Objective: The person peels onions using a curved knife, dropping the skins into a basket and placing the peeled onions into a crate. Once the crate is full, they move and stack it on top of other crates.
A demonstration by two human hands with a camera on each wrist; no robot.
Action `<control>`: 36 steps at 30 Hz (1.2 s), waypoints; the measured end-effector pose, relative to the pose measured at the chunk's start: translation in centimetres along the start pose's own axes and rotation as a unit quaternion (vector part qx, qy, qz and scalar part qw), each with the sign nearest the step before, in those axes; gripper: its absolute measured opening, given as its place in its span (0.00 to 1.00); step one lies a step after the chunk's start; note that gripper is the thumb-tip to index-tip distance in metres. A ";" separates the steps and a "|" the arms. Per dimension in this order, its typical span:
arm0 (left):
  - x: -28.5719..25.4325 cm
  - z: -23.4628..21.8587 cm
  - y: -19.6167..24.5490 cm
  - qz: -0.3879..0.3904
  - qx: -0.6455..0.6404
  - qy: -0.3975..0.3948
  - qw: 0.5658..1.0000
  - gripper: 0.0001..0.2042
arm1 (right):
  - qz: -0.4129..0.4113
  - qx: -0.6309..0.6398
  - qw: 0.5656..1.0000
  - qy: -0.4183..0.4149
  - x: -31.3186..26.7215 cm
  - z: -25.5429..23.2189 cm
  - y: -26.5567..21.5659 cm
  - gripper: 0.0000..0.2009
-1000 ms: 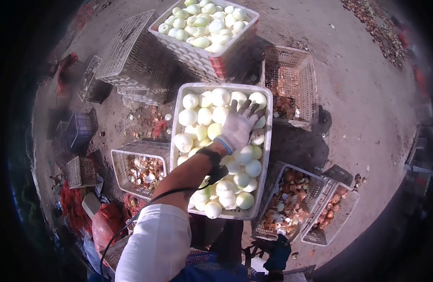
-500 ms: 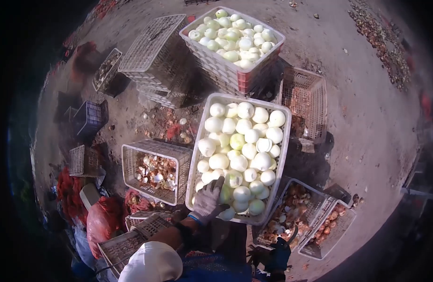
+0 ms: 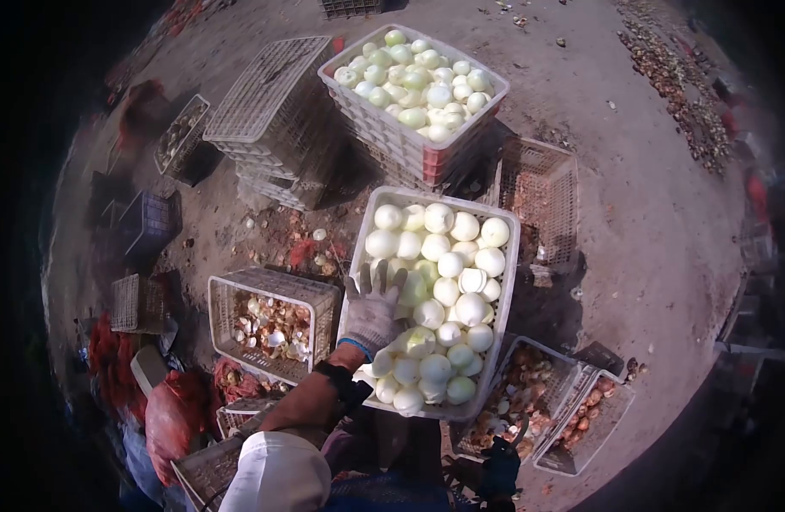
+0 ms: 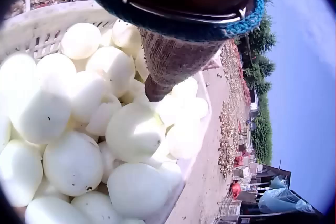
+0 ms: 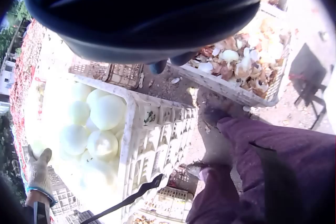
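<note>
A pale plastic crate (image 3: 510,282) full of peeled white onions (image 3: 435,246) stands in front of me. My left hand (image 3: 371,317), in a light knit glove with a blue cuff, lies over the onions along the crate's left side, fingers spread and straight. In the left wrist view its gloved fingers (image 4: 160,79) reach down among the onions. Low in the head view, my right hand (image 3: 500,469) wears a dark glove and grips a knife with a thin curved blade (image 3: 522,431). The dark glove (image 5: 152,19) fills the top of the right wrist view, hiding the knife.
Behind stands a crate stack (image 3: 426,158) topped with peeled onions, beside stacked crates (image 3: 269,94). Crates of onion skins sit left (image 3: 273,328) and right (image 3: 516,384), with unpeeled onions (image 3: 582,414) alongside. A red mesh sack (image 3: 175,418) lies lower left.
My left hand has drawn back from the crate's far right part to its near left edge, then slid slightly forward over the onions. My right hand stays low with the knife.
</note>
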State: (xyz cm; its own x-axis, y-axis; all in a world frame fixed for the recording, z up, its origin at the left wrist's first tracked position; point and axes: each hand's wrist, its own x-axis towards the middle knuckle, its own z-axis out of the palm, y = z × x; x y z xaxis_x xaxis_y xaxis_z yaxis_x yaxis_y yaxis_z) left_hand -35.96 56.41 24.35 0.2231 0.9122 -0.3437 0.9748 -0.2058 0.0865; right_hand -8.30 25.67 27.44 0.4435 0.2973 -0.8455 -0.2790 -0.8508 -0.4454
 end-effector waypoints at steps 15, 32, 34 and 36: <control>10.4 5.3 4.7 -0.010 0.166 0.011 0.986 0.39 | 0.008 0.041 0.998 0.042 4.4 -2.3 5.6 0.17; 10.5 3.3 1.7 0.093 0.025 0.144 0.985 0.39 | 0.016 0.085 0.992 0.090 1.9 -2.6 3.9 0.15; 8.2 3.5 2.8 0.098 0.012 0.179 0.979 0.39 | -0.006 -0.005 0.994 0.106 3.5 -2.3 4.4 0.15; 4.1 3.2 4.1 0.140 -0.167 0.237 0.947 0.37 | -0.133 -0.092 0.984 0.079 0.7 -1.8 3.3 0.12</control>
State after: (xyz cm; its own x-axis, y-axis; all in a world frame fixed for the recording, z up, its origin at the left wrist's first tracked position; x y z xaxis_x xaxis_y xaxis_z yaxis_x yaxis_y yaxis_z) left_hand -31.03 58.19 20.30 0.3656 0.9114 0.1887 0.8034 -0.4114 0.4305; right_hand -7.39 22.34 25.89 0.6112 0.4618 -0.6428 0.0175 -0.8198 -0.5724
